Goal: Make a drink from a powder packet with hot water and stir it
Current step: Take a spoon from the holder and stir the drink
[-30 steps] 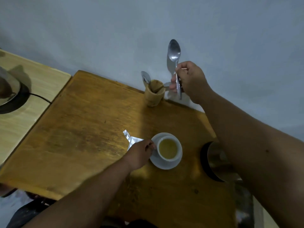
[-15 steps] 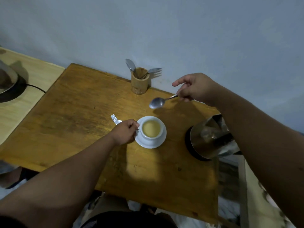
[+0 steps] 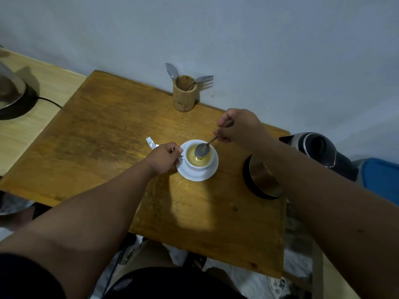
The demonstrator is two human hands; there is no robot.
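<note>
Right hand is pinching the spoon by the handle, fingers curled round it, with the bowl of the spoon over the yellowish drink in the white cup – can't tell from up here whether the tip is actually in the liquid. Left hand has its fingers curled at the cup's handle side, steadying it on the saucer. Cup and saucer sit about mid-table, with the torn powder packet lying just behind my left hand and the kettle off to my right.

So this is the stirring bit. My take: dip the spoon in near the middle, go down far enough to reach whatever powder has sunk to the bottom, then make small slow circles. It's a small cup and looks pretty full – go fast and it'll probably slop onto the saucer. Keep the left hand firm so the cup doesn't skate around, and don't clank the sides. I'd scrape the bottom a few times too, since that's where clumps like to hide.
</note>
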